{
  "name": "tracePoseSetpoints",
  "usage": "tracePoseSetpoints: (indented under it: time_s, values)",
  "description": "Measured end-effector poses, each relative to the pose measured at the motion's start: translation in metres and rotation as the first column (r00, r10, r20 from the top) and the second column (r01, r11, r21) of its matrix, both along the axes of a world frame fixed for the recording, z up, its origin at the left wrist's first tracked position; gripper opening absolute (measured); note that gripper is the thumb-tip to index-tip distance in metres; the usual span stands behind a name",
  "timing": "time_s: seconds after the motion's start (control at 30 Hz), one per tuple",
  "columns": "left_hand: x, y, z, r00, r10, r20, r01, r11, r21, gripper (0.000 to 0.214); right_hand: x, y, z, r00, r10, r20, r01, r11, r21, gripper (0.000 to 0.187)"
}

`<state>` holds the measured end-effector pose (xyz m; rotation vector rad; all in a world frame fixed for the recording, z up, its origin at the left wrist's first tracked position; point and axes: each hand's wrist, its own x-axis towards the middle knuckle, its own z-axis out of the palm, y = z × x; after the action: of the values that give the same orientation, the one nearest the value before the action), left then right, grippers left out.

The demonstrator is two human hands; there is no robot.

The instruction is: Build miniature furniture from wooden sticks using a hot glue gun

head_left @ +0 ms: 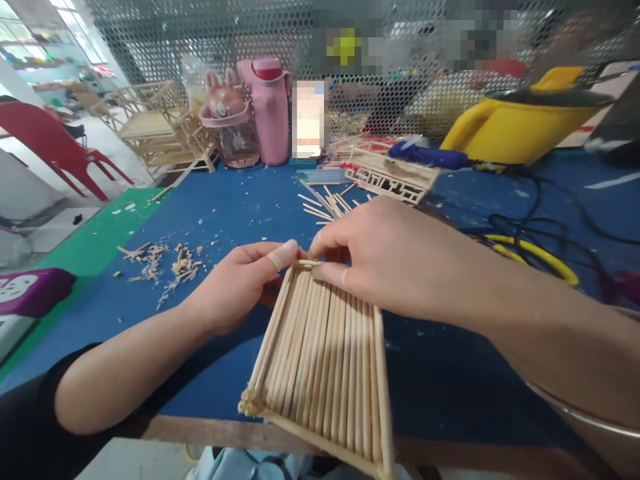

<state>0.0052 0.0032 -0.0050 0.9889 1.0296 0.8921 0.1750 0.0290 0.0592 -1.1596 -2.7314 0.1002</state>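
- The left hand (243, 280) grips the far left corner of the stick panel (325, 353), thumb on top.
- The right hand (390, 250) pinches the panel's far edge — just beside the left thumb.
- The panel is over the bench (225, 207), near end crossing its front edge.
- Loose sticks (327, 205) lie beyond the hands.

The blue table (240, 212) carries scraps (185, 263), sticks (326, 208) and a bottle (271, 117).
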Motion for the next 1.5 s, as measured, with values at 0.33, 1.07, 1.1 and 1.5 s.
tracePoseSetpoints:
  time_s: [0.33, 1.07, 1.1, 1.5]
  values:
    - [-0.010, 0.000, 0.000, 0.997, -0.034, -0.069, 0.052, 0.963, 0.265, 0.030, 0.006, -0.002, -0.005, 1.000, 0.002, -0.030, 0.001, 0.996, 0.085, 0.017]
    - [-0.009, -0.001, -0.009, 0.795, 0.401, -0.455, 0.126, 0.624, 0.771, 0.020, 0.004, -0.001, -0.022, 0.994, 0.079, -0.073, -0.071, 0.992, 0.101, 0.011]
    - [-0.009, 0.000, -0.009, 0.803, 0.393, -0.449, 0.114, 0.637, 0.762, 0.019, 0.004, -0.001, -0.023, 0.995, 0.075, -0.073, -0.067, 0.992, 0.105, 0.011]
    - [-0.011, 0.002, -0.008, 0.730, 0.463, -0.503, 0.187, 0.572, 0.799, 0.018, 0.002, 0.002, -0.033, 0.989, 0.066, -0.130, -0.041, 0.982, 0.183, 0.012]
